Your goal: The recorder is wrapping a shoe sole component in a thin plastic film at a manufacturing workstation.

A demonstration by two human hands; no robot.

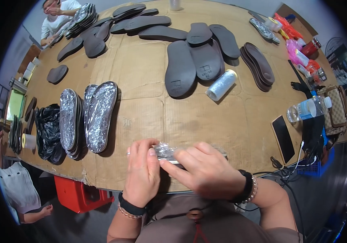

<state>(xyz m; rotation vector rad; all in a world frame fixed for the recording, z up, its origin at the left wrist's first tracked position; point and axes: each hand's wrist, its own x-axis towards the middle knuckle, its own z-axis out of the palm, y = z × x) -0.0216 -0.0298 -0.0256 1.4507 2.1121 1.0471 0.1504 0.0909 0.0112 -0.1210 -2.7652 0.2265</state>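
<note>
hands: left hand (142, 172) & right hand (202, 170) both clamped on a film-wrapped insole (166, 152), at near table edge, just in front of the body.
insole axis: long axis runs left-right, mostly hidden under the fingers.
room: bare cardboard tabletop (206, 121) beyond hands; wrapped insole stack (87, 117) to the left, film roll (221, 85) & dark soles (193, 60) further back.
textures: film shiny, crinkled; soles matte, flat.
</note>
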